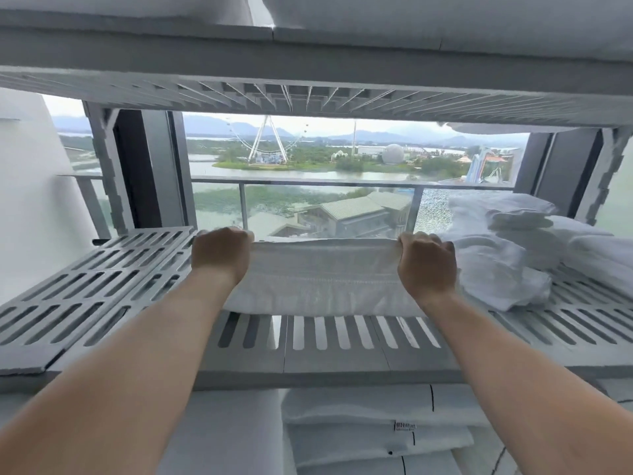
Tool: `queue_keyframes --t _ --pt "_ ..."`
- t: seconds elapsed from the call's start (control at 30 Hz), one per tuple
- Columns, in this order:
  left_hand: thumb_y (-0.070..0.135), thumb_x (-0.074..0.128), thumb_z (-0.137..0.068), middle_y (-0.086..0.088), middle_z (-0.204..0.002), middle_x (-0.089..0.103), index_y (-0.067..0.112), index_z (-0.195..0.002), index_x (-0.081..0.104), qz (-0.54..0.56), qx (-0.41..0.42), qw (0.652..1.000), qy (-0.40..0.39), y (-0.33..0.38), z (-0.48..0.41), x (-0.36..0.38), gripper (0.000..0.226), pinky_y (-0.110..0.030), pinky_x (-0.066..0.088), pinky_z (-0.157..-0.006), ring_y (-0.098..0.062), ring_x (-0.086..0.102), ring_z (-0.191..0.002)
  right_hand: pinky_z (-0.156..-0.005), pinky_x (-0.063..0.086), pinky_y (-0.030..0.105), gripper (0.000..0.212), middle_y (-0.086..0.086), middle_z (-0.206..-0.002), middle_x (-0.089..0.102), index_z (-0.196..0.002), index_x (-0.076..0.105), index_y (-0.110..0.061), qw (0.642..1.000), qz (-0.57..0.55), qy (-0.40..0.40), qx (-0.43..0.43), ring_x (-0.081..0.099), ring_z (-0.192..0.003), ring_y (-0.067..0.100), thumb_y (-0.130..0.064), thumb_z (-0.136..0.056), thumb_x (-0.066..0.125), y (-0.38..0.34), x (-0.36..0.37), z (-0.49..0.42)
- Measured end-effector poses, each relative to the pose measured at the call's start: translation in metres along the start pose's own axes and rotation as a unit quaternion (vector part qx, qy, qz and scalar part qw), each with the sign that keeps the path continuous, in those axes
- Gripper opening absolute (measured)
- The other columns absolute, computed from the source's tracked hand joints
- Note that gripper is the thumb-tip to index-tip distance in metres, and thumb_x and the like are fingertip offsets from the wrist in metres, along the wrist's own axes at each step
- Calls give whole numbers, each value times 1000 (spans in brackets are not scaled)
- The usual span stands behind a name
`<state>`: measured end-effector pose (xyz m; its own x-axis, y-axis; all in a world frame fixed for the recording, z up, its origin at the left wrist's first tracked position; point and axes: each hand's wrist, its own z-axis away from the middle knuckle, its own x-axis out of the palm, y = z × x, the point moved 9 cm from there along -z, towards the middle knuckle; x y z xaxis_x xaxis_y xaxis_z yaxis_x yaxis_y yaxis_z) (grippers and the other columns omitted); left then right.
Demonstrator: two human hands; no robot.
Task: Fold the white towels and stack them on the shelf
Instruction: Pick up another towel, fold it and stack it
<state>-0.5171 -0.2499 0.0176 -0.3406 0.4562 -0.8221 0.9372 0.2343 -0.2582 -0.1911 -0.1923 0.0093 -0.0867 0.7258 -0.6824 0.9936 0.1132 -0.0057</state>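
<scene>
White folded towel [322, 275] on slatted shelf [325, 363], L hand [219, 255] & R hand [426, 265] fingers curled gripping its far edge

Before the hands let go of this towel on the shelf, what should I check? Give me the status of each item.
1. Left hand grips the folded towel at its far left corner: ok.
2. Right hand grips its far right corner: ok.
3. Towel lies flat on the slatted shelf, behind the front rail: ok.
4. Gap to the crumpled pile on the right: not ok, the pile crowds the towel's right end.
5. Far edges aligned: cannot tell, the hands cover the corners.
</scene>
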Motion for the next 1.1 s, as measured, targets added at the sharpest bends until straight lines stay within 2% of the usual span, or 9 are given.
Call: queue_keyframes --t 0.1,0.23,0.4,0.5,0.73,0.87,0.93,1.03,1.1 --pt "-7 41 -84 -3 -84 62 13 -91 62 -21 -27 999 -7 1 -32 21 30 -41 51 -86 -26 51 -73 -88 42 40 30 9 -96 70 -104 65 -13 999 -20 -18 -42 62 -96 31 -1 -87 43 -7 36 -33" --pt "-3 41 -84 -4 -103 69 19 -94 63 -47 -48 996 -62 16 -55 65 33 -44 38 -105 -28 60 -103 -88 44 38 33 10 -101 70 -111 62 -15 991 -25 -102 -85 63 -96 32 -3 -87 43 -13 103 -49" --pt "3 39 -86 -3 -104 66 19 -105 63 4 -59 988 -140 20 -60 120 35 -39 49 -84 -25 62 -94 -87 53 40 25 7 -106 69 -102 62 -22 955 -107 -268 -65 63 -95 27 -17 -90 40 -6 173 -46" --pt "7 40 -84 -2 -96 64 20 -101 60 35 -69 986 -146 11 -72 125 30 -36 47 -67 -26 62 -85 -77 49 36 19 8 -99 69 -89 58 -23 961 -120 -247 -40 62 -91 30 -23 -91 40 -2 175 -57" --pt "5 35 -86 -6 -116 64 22 -121 54 -20 -69 991 -116 11 -85 136 43 -46 41 -97 -27 58 -108 -88 42 37 21 4 -107 70 -103 66 -20 969 -40 -237 -54 62 -103 26 -23 -93 48 -6 169 -65" --pt "1 32 -90 -11 -130 54 19 -132 51 47 -143 969 -196 -1 -79 160 49 -45 46 -82 -31 48 -120 -93 43 39 19 1 -104 68 -102 68 -24 988 2 -134 -71 60 -101 25 -20 -83 69 -3 151 -62" --pt "6 37 -92 -14 -139 48 18 -137 49 24 -158 963 -216 -1 -81 156 48 -47 47 -91 -35 42 -128 -86 47 39 12 4 -95 70 -95 70 -19 992 -27 -100 -68 62 -94 28 -19 -83 70 -10 139 -63" --pt "5 39 -91 -15 -138 51 18 -132 55 0 -97 984 -148 27 -90 132 45 -49 41 -104 -34 46 -127 -74 51 34 11 6 -81 69 -87 70 -13 987 -108 -93 -67 64 -81 29 -24 -88 66 -32 123 -56" --pt "0 40 -88 -11 -126 60 17 -128 60 64 -38 994 -86 60 -92 116 47 -44 47 -99 -30 55 -116 -70 51 32 16 5 -78 69 -82 68 -15 980 -147 -108 -76 63 -77 26 -27 -91 63 -48 116 -47"
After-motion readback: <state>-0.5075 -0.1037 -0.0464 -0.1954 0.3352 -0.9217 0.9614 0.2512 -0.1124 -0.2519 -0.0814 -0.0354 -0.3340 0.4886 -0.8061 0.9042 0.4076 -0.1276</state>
